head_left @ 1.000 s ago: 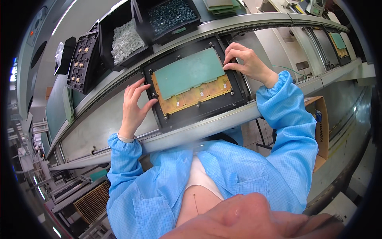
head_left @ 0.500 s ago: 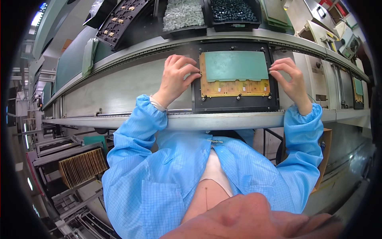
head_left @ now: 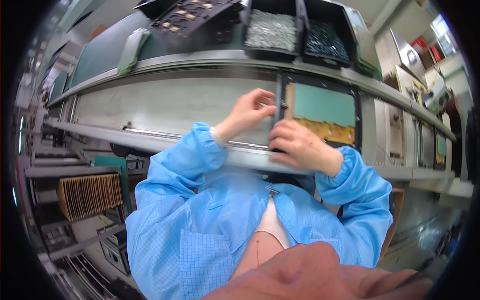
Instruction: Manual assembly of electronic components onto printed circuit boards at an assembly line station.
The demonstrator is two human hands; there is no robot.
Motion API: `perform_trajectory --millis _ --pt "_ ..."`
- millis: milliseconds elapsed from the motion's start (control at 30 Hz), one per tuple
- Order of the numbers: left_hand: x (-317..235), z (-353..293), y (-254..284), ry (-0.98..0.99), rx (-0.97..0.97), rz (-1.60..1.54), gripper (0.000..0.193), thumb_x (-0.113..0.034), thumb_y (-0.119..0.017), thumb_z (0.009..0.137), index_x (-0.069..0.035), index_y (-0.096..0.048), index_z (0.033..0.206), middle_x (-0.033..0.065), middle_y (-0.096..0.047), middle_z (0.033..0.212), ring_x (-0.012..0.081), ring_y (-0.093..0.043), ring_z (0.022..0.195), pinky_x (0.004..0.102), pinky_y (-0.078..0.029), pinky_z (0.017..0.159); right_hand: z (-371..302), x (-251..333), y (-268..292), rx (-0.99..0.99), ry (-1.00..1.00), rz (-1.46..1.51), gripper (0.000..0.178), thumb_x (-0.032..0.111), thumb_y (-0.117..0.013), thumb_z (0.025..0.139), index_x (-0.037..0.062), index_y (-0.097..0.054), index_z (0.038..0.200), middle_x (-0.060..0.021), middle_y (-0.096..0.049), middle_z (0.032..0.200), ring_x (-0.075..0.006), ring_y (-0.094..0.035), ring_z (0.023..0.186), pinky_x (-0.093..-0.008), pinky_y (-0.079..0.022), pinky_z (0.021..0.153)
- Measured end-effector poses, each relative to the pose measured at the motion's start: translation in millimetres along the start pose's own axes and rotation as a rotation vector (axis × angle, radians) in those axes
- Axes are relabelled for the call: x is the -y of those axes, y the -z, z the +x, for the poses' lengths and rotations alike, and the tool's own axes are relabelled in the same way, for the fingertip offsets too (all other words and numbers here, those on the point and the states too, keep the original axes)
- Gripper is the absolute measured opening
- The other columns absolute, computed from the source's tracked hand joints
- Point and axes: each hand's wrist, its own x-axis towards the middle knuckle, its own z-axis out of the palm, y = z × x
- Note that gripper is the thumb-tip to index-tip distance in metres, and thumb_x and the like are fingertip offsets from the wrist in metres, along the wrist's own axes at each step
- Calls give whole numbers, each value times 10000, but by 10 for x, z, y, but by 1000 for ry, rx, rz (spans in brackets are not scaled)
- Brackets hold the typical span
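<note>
In front of me, on the conveyor, lies a black frame [head_left: 285, 95] that carries a yellow-brown circuit panel [head_left: 334, 132]. A light green sheet [head_left: 325, 105] covers the panel's upper part. At the frame's left edge is my left hand [head_left: 250, 111], its fingers curved with a gap to the thumb and nothing visible between them. Over the frame's lower left corner my right hand [head_left: 304, 149] points leftward, fingers bent and slightly apart, nothing visible in them. Whether either hand touches the frame I cannot tell. Both are slightly blurred.
Beyond the far rail stand a black bin of whitish pieces [head_left: 271, 30] and a black bin of dark pieces [head_left: 326, 42]. A black tray with small parts [head_left: 192, 22] lies left of them. A second framed panel [head_left: 441, 149] is farther right. A rack of boards [head_left: 90, 196] stands lower left.
Both hands have left the panel's sides. My right hand has come across leftward to the frame's lower left corner, near my left hand. The view has shifted, so the frame appears farther right.
</note>
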Motion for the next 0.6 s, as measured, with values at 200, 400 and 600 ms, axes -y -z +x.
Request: perform_trajectory --millis 200,400,600 --pt "21 9 -140 -17 332 -301 419 -214 -643 956 -14 -537 1309 124 -586 1288 182 -561 1186 347 -446 1026 252 37 -142 301 -369 83 272 283 -633 926 15 -673 899 -154 -655 863 -352 -636 826 -437 -514 768" --pt "-21 455 1048 -425 -709 226 352 -206 -735 860 -29 -593 1129 64 -600 896 191 -594 784 330 -516 723 107 34 -83 249 -520 -58 396 346 -580 962 -13 -646 810 -207 -650 819 -394 -640 788 -464 -521 726" --pt "280 741 2745 -137 -1190 34 683 -372 -796 798 27 -469 1246 112 -577 958 217 -586 805 322 -513 706 -232 -30 110 231 -646 -183 390 335 -602 950 -18 -655 793 -205 -651 784 -395 -639 775 -465 -515 716"
